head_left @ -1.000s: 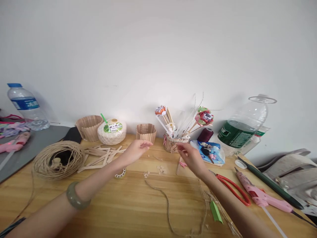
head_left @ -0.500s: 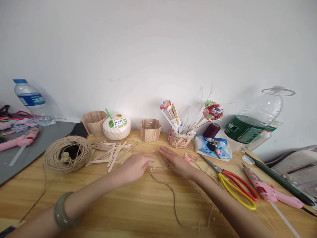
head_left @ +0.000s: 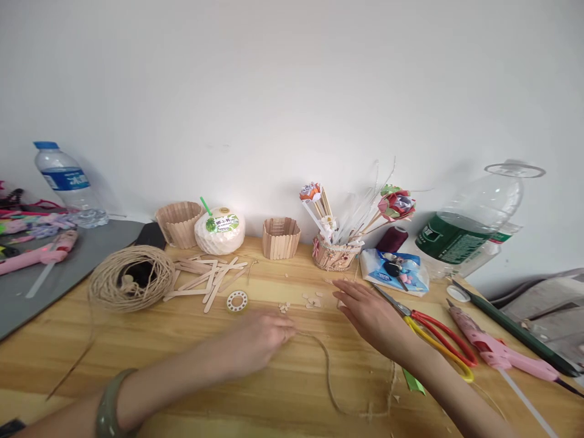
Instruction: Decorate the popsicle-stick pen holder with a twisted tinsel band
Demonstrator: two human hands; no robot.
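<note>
In front of the small stick cup (head_left: 281, 238) at the back of the table (head_left: 191, 365), both hands lie low over the wood, well apart from each other. The left hand (head_left: 262, 340) rests palm down with its fingertips closed on the end of a loose twine strand (head_left: 329, 380), which curls away toward the person and then right. The right hand (head_left: 370, 313) lies flat and open, fingers spread and pointing toward the cup, holding nothing; its fingertips are just beside some small wood chips (head_left: 312, 300) scattered in front of the cup. Left of the cup sit a white coconut drink (head_left: 219, 230) and a larger stick cup (head_left: 179, 223); nearer the person from these lie loose craft sticks (head_left: 207, 281), a tape ring (head_left: 237, 300) and a twine ball (head_left: 131, 278). Right of the cup stands a holder of paper flowers (head_left: 335, 252), then a tissue pack (head_left: 395, 271), scissors (head_left: 433, 337) partly under the right wrist, a pink glue gun (head_left: 497, 353) and a big green-label bottle (head_left: 465, 228).
</note>
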